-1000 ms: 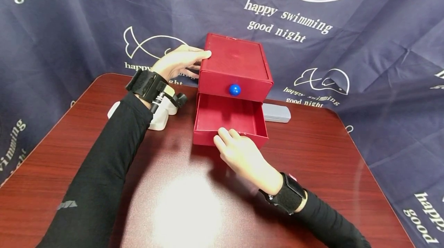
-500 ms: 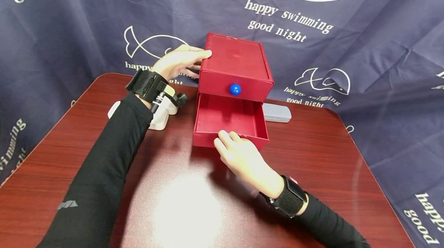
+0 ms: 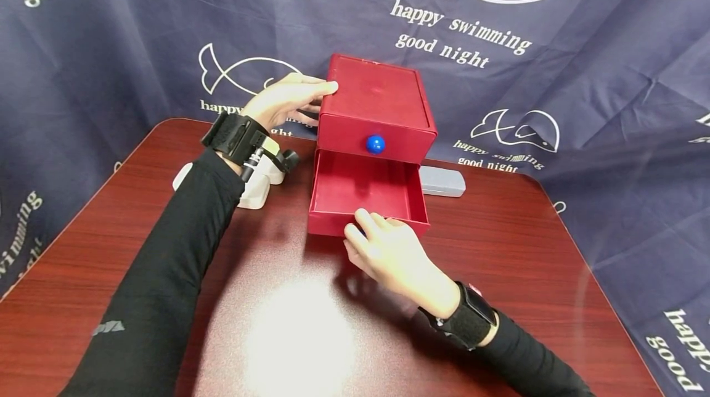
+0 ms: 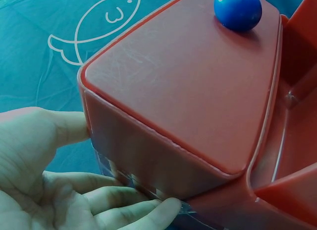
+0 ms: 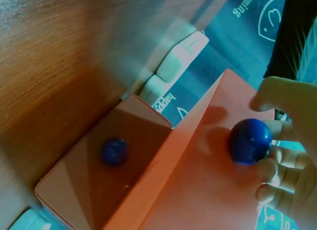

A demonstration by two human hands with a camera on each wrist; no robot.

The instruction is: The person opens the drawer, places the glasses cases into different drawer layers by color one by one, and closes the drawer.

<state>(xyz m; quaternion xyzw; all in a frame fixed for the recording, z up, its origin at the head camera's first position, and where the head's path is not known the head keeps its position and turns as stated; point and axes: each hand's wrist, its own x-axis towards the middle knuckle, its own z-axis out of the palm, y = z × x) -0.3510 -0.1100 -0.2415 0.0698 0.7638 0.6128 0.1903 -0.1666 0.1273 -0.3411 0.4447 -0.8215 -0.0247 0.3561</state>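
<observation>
A red box with two drawers stands at the back of the table. Its upper drawer is closed and bears a blue knob. The lower drawer is pulled out, and no contents show in it. My left hand rests against the box's left side, fingers straight and thumb at the top edge. In front of the lower drawer is my right hand. The right wrist view shows its fingers spread loosely about the lower blue knob, the thumb apart from it and fingertips right at its side.
White objects sit behind the left forearm, partly hidden. A grey case lies right of the box. The brown table meets a dark blue printed curtain at the back.
The lower drawer came out slightly toward me in the first half second. Since then my right hand's fingers have spread and the hand has shifted a little. The left hand has stayed still.
</observation>
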